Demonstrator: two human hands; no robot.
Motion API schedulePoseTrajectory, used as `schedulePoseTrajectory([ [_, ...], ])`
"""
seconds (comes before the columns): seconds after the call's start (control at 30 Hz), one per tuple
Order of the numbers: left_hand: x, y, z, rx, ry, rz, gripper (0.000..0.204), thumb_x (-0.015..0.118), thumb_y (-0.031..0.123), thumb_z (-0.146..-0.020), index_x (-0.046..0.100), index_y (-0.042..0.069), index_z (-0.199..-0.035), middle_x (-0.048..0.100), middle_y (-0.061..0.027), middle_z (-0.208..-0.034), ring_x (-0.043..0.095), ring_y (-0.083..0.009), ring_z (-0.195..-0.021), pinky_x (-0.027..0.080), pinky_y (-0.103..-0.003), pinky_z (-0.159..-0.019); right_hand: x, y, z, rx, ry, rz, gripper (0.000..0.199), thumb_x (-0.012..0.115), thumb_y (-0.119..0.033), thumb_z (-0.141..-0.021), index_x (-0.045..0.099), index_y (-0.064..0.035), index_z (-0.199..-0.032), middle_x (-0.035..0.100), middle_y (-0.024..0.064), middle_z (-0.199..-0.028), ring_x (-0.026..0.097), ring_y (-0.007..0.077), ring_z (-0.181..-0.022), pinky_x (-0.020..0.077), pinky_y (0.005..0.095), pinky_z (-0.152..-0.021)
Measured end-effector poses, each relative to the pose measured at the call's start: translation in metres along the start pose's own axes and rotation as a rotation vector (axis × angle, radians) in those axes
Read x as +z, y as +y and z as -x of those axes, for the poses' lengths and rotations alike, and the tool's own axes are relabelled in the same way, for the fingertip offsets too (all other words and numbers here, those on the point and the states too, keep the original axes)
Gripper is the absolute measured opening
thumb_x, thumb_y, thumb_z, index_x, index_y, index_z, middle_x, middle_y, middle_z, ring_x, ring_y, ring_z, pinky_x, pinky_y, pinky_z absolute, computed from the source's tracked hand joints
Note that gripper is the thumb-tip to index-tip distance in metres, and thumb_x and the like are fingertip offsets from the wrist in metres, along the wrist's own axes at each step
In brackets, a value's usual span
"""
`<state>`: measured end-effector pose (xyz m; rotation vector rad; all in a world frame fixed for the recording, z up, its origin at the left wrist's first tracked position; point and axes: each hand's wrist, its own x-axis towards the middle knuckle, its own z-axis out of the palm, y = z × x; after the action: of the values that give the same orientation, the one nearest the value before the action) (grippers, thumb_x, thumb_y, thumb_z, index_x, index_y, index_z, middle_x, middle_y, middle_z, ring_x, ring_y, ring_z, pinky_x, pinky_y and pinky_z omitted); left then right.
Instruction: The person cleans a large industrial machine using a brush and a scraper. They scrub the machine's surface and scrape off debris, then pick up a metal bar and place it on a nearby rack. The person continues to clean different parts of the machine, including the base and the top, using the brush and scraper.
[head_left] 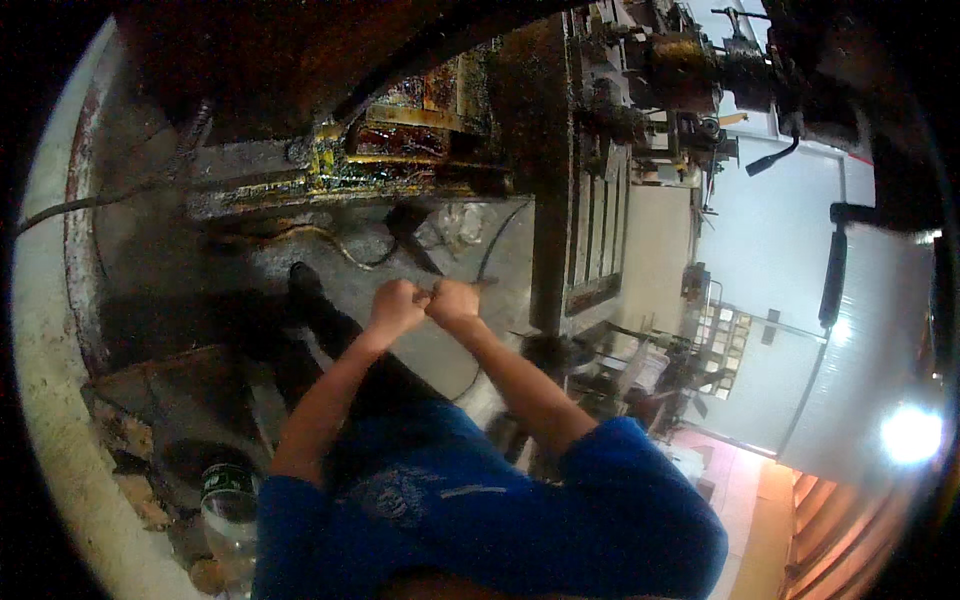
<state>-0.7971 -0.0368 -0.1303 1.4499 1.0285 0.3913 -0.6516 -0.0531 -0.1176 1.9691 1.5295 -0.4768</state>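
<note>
By my left elbow a clear plastic bottle [228,515] stands on the littered floor. My left hand [395,305] is curled into a fist, forearm stretched forward from its blue sleeve. My right hand [455,300] is clenched too, knuckles meeting the left. Between them sits something small and dark [428,297], possibly pinched by both; the view is too blurred to be sure. The grimy machine [420,140] lies beyond.

At the frame's centre, the left hand [396,304] and right hand [452,298] are both closed into fists, knuckles touching. Blue sleeves fill the bottom. A greasy machine [420,130] spans the top, and a clear plastic bottle [229,510] stands lower left.
</note>
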Motion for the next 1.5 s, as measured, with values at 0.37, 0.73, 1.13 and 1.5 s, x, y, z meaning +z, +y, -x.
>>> schedulePoseTrajectory([
  [0.37,-0.062,0.017,0.072,0.092,0.365,0.117,0.021,0.059,0.02,-0.074,0.06,0.002,-0.086,0.058,-0.0202,-0.078,0.058,-0.0343,-0.072,0.045,-0.036,-0.059,-0.071,-0.078,0.043,-0.292,0.307,0.047,0.03,0.059,-0.036,-0.06,0.063,-0.0105,-0.075,0.057,0.0099,-0.091,0.049,0.0271,-0.096,0.0321,0.0447,-0.083],
  [0.73,-0.15,0.016,0.143,-0.097,0.77,-0.145,0.02,0.06,0.016,-0.077,0.062,0.001,-0.09,0.06,-0.0188,-0.072,0.06,-0.0261,-0.061,0.044,-0.031,-0.056,-0.12,-0.206,0.05,-0.712,0.315,0.076,0.029,0.043,-0.027,-0.074,0.064,-0.0105,-0.083,0.056,0.0136,-0.098,0.047,0.0309,-0.099,0.0276,0.0447,-0.088],
  [1.13,-0.113,0.015,0.081,0.012,0.641,0.007,0.016,0.057,0.012,-0.077,0.061,0.0,-0.087,0.06,-0.019,-0.077,0.06,-0.0294,-0.067,0.045,-0.032,-0.058,-0.125,-0.146,0.016,-0.54,0.252,0.129,0.031,0.054,-0.036,-0.07,0.064,-0.0107,-0.084,0.057,0.0128,-0.098,0.047,0.0307,-0.1,0.0284,0.0454,-0.088],
  [1.5,-0.118,-0.006,0.059,-0.045,0.616,-0.097,0.015,0.058,0.013,-0.077,0.062,0.0,-0.082,0.058,-0.0178,-0.069,0.058,-0.0307,-0.059,0.043,-0.032,-0.052,-0.124,-0.152,-0.005,-0.518,0.175,0.086,0.028,0.05,-0.03,-0.074,0.064,-0.0087,-0.086,0.056,0.0137,-0.098,0.046,0.0337,-0.1,0.0289,0.049,-0.088],
])
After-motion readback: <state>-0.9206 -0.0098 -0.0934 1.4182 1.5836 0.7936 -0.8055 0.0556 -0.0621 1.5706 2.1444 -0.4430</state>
